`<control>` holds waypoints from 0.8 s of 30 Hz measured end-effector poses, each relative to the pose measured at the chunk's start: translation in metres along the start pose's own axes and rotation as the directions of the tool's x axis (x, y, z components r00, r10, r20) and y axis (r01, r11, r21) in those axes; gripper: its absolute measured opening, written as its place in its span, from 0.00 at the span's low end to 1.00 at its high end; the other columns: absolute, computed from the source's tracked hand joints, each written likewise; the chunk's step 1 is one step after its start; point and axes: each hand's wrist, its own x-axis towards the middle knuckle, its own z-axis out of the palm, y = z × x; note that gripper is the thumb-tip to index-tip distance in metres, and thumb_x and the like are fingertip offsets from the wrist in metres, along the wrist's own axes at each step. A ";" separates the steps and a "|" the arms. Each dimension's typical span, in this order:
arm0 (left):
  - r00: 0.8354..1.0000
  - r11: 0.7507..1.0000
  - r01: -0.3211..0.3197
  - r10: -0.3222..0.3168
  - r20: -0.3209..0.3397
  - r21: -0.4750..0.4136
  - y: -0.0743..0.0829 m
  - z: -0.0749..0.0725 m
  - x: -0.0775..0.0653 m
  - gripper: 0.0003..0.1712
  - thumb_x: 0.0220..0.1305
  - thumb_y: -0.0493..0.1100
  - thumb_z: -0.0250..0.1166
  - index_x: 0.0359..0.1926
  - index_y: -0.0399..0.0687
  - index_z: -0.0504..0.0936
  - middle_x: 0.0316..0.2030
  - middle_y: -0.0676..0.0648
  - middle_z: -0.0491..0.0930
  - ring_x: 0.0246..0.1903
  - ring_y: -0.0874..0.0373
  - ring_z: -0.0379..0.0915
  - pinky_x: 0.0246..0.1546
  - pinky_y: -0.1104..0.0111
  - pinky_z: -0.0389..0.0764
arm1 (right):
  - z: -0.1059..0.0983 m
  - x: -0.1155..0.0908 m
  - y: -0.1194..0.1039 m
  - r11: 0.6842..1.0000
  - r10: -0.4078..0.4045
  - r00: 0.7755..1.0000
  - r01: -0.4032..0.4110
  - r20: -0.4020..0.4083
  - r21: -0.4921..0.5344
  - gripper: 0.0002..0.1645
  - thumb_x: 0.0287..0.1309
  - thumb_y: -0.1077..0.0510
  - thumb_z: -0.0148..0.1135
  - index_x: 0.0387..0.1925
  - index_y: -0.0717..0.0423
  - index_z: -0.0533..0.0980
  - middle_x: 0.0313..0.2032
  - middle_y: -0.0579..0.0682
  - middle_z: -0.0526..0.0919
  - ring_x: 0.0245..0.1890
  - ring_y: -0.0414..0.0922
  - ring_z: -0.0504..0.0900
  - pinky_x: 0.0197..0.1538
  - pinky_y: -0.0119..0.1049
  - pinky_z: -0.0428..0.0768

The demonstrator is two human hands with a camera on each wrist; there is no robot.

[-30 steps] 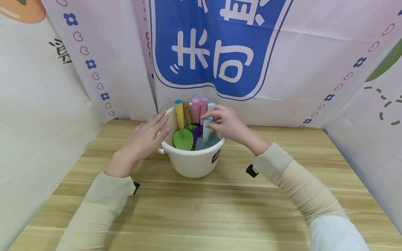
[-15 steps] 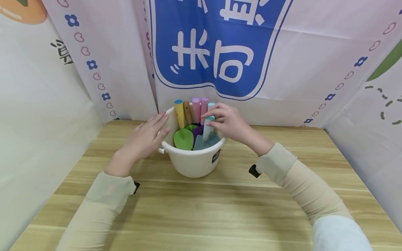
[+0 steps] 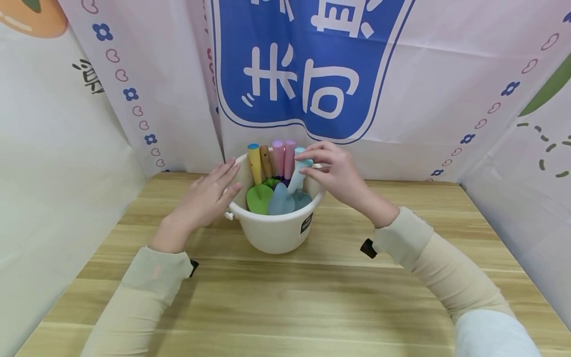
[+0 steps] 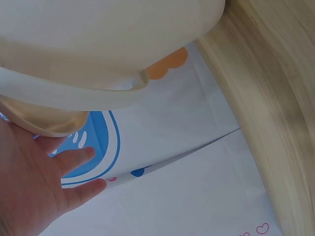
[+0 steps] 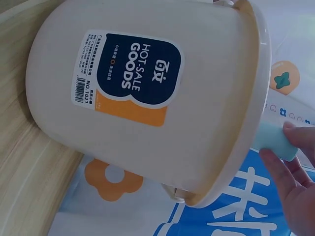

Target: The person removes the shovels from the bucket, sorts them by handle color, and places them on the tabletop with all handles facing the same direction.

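Note:
A white bucket (image 3: 274, 238) stands at the back of the table with several small garden tools upright in it. At its right side my right hand (image 3: 339, 171) pinches the light-blue handle of a trowel (image 3: 280, 201), whose grey-blue blade points down inside the bucket. In the right wrist view, thumb and fingers hold the light-blue handle end (image 5: 275, 141) above the rim. My left hand (image 3: 207, 196) rests its straight, spread fingers at the bucket's left rim. Beside the held trowel are a green trowel (image 3: 260, 199) with a yellow handle, a wooden handle (image 3: 266, 163) and pink handles (image 3: 278, 158).
Another light-blue handle (image 3: 300, 150) stands behind the held one, above a second grey-blue blade (image 3: 303, 199). Printed cloth (image 3: 285, 99) hangs close behind the bucket and along both sides. The wooden table (image 3: 276, 302) extends in front.
My right hand has shifted slightly right and up, tilting the trowel handle rightward while its blade swings left and now overlaps the green trowel's edge. The left hand stays in place.

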 end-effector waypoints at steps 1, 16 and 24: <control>1.000 1.000 0.002 -0.002 0.001 0.000 0.000 0.000 0.000 0.41 0.81 0.66 0.30 0.82 0.47 0.47 0.82 0.45 0.41 0.79 0.40 0.34 0.73 0.35 0.45 | 0.000 -0.001 0.000 1.000 -0.002 1.000 0.002 -0.008 0.010 0.14 0.58 0.70 0.72 0.47 0.67 0.86 0.48 0.59 0.82 0.48 0.53 0.83 0.50 0.48 0.86; 1.000 1.000 0.001 -0.001 -0.002 0.000 0.000 0.002 0.001 0.40 0.81 0.65 0.31 0.82 0.48 0.48 0.82 0.46 0.42 0.79 0.41 0.34 0.73 0.35 0.46 | -0.024 -0.010 -0.015 0.990 0.055 0.986 -0.033 -0.158 0.137 0.14 0.59 0.75 0.69 0.48 0.72 0.84 0.49 0.56 0.80 0.49 0.48 0.82 0.50 0.33 0.85; 1.000 1.000 0.003 -0.003 0.007 0.000 0.000 0.000 0.001 0.40 0.82 0.64 0.31 0.82 0.47 0.48 0.82 0.46 0.40 0.79 0.41 0.33 0.73 0.35 0.45 | -0.035 -0.015 -0.022 0.986 0.041 0.977 -0.006 -0.209 0.165 0.14 0.58 0.76 0.68 0.48 0.74 0.83 0.48 0.52 0.80 0.49 0.45 0.81 0.50 0.33 0.85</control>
